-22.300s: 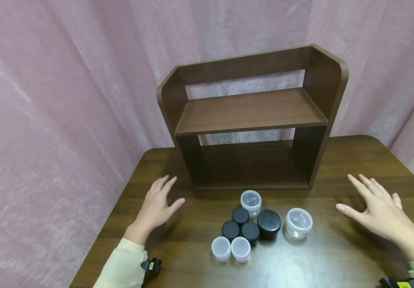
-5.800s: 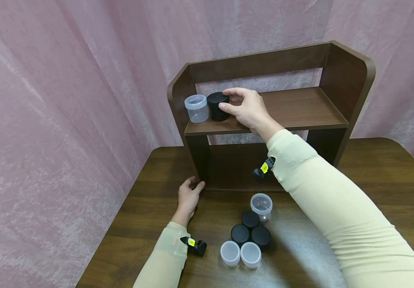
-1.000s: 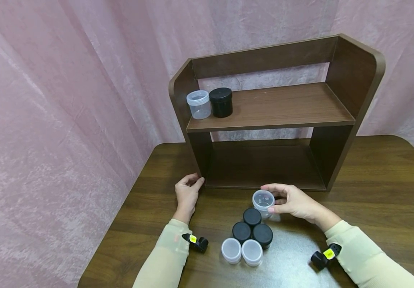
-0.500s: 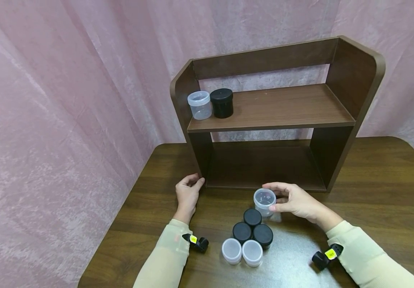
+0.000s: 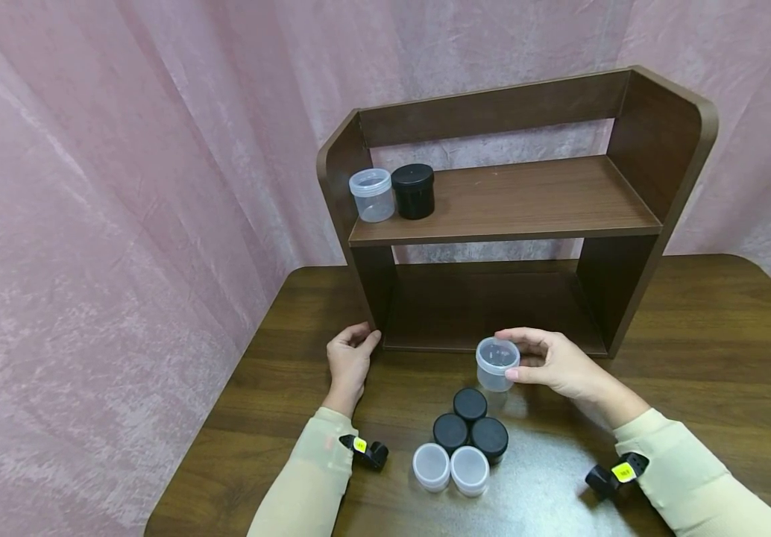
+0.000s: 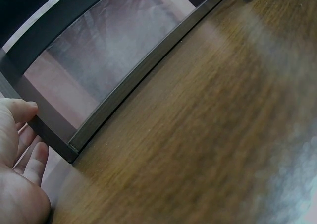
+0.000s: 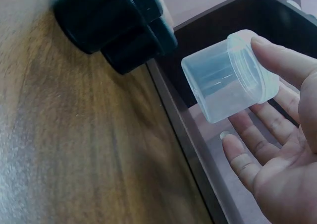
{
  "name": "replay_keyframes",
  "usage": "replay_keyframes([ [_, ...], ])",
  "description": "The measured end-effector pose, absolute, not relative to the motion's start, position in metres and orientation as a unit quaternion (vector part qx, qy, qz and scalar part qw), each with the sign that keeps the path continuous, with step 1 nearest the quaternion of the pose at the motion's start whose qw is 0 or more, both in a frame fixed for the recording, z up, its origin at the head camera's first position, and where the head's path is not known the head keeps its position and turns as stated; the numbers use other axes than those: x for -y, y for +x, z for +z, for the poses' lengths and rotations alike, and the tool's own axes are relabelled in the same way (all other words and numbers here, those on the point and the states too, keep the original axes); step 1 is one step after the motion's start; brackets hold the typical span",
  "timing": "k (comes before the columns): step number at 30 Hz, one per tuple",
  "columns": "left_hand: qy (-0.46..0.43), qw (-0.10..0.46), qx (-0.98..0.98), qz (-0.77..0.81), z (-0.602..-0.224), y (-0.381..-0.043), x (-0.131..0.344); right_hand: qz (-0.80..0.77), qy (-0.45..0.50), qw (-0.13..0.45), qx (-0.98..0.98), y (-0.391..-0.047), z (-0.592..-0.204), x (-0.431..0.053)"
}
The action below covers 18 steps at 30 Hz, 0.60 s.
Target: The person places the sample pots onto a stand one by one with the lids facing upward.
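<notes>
My right hand (image 5: 556,365) pinches a clear plastic jar (image 5: 495,375) by its lidded top, thumb on the near side and fingers behind. In the right wrist view the jar (image 7: 213,83) is off the table. My left hand (image 5: 348,365) grips the lower front edge of the left side panel of a brown desktop shelf (image 5: 506,240); the left wrist view has the thumb against that panel (image 6: 54,137). On the upper board, at the left end, stand another clear jar (image 5: 373,201) and a large black jar (image 5: 414,195) side by side.
Several smaller jars stand grouped on the wooden table (image 5: 278,462): black-lidded ones (image 5: 470,405) behind, and two white-lidded ones (image 5: 431,466) in front. A pink curtain (image 5: 157,186) hangs behind the table and along its left.
Since 22 seconds ago, a clear jar and the large black jar have gone from the table to the upper board. Within the last second, my right hand has raised the other clear jar.
</notes>
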<state>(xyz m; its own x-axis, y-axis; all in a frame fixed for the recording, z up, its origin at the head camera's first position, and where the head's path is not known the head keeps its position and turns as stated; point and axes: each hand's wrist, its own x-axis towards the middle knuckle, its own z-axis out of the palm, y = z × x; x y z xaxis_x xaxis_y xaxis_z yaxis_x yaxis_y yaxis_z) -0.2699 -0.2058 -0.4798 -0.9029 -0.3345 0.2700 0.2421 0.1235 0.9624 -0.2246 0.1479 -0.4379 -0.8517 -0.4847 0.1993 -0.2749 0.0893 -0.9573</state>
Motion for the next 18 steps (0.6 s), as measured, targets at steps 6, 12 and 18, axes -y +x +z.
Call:
replay_keyframes([
  [6,0.033,0.222,0.708,-0.670,-0.486,-0.274,0.207,-0.620,-0.254,0.051,-0.741,-0.221,-0.429,-0.149],
  [12,0.039,0.229,0.705,-0.670,-0.486,-0.273,0.207,-0.621,-0.263,0.010,-0.738,-0.218,-0.421,-0.148],
  [18,0.038,0.232,0.705,-0.669,-0.487,-0.273,0.206,-0.627,-0.284,-0.034,-0.724,-0.214,-0.413,-0.145],
])
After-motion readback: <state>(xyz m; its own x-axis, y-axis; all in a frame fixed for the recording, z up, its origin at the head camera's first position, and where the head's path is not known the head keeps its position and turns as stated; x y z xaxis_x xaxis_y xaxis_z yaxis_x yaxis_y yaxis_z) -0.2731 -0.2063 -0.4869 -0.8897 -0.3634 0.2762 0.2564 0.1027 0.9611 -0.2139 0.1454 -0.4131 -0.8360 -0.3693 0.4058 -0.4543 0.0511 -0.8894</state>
